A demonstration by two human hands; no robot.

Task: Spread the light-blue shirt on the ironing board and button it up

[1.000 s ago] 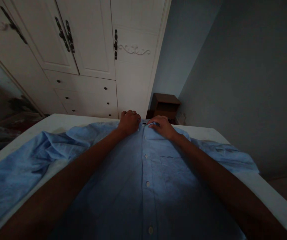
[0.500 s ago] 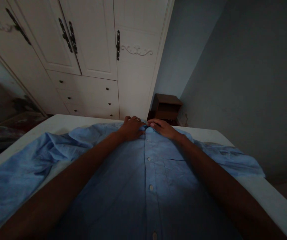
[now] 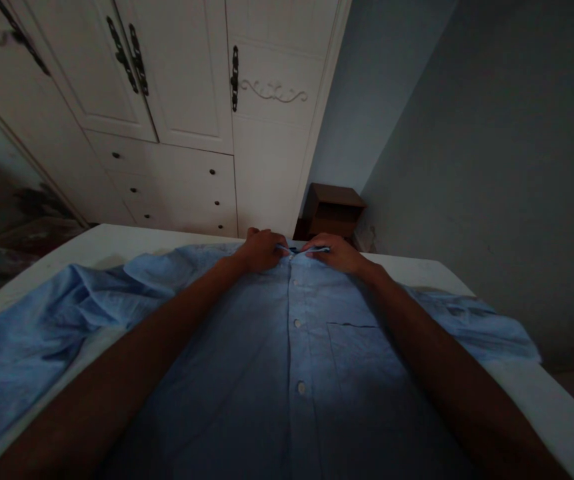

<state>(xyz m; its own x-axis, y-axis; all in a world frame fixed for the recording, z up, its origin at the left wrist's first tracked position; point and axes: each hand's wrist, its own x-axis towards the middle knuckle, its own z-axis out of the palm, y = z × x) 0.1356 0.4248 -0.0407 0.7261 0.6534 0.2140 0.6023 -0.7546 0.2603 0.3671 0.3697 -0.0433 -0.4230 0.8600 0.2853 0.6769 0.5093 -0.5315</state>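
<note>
Shirt on white table, wardrobe beyond

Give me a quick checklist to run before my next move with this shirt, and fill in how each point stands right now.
1. Left hand has hold of the collar: ok, fingers closed on its edge.
2. Right hand has hold of the collar: ok, it pinches the other side.
3. Shirt lies front up on the white table: ok, buttons and pocket face upward.
4. Left-side sleeve smooth: not ok, it is rumpled in folds.
5. Topmost button fastened: cannot tell, too small and dark between the hands.
6. Hem straight: cannot tell, the near end is lost in shadow.
</note>
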